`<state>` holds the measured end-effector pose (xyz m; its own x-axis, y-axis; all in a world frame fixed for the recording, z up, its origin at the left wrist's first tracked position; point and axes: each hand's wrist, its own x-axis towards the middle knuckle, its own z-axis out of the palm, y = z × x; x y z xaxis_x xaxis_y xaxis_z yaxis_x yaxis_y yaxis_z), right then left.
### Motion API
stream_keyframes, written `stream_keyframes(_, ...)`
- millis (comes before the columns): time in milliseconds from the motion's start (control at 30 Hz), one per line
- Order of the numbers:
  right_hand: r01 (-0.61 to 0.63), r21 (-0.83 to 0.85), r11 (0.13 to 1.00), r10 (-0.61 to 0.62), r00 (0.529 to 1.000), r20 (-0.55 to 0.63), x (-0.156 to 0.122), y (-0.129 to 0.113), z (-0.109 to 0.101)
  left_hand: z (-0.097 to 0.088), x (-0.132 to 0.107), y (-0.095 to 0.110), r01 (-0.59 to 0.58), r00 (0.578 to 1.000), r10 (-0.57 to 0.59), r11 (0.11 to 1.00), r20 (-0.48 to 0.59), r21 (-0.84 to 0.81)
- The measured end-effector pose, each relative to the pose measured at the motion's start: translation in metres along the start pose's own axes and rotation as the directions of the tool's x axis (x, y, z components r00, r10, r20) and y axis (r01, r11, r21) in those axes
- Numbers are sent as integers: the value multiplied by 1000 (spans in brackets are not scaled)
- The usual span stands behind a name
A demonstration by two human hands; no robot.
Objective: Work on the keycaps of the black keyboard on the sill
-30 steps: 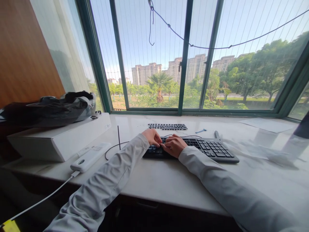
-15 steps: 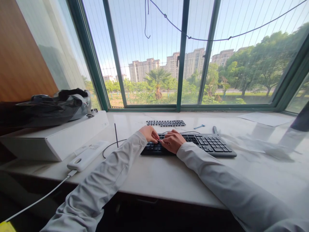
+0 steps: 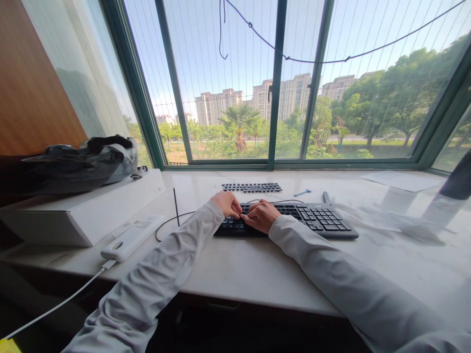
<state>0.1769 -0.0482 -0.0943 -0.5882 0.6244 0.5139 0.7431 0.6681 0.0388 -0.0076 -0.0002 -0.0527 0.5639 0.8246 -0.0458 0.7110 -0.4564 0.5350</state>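
Note:
A black keyboard [image 3: 316,220] lies on the pale stone sill [image 3: 243,269] before the window. Both my hands rest on its left half, in grey sleeves. My left hand [image 3: 228,203] has its fingers curled down onto the keys. Close beside it, my right hand [image 3: 262,215] is bent the same way, its fingertips meeting the left hand's over one spot. What lies between the fingertips is too small to see. Several loose black keycaps [image 3: 252,187] lie in rows just behind the keyboard.
A small blue tool [image 3: 302,193] and a grey pen-like item [image 3: 326,197] lie behind the keyboard. At left stands a white box [image 3: 91,206] with a dark bag [image 3: 73,164] on top, beside a white power bank [image 3: 132,237] with its cable. Paper [image 3: 401,180] and clear plastic [image 3: 386,220] lie at right.
The view has shifted slightly, so everything sits a little higher and further left. Both hands stay on the same spot of the keyboard, with only small finger movement.

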Motion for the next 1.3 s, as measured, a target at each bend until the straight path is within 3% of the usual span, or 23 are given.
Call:
stream_keyframes(400, -27, -56, 998, 33, 994, 106, 4, -6, -10, -4, 0, -2, 59, 996, -41, 972, 81, -229)
stream_keyframes(967, -38, -65, 997, 46, 991, 129, 6, -6, -8, -2, 0, 11, 59, 998, -59, 997, 23, -39)
stream_keyframes(1300, -213, -12, 977, 213, 969, 128, 7, -1, -4, -3, 6, -1, 28, 996, -13, 984, 87, -175)
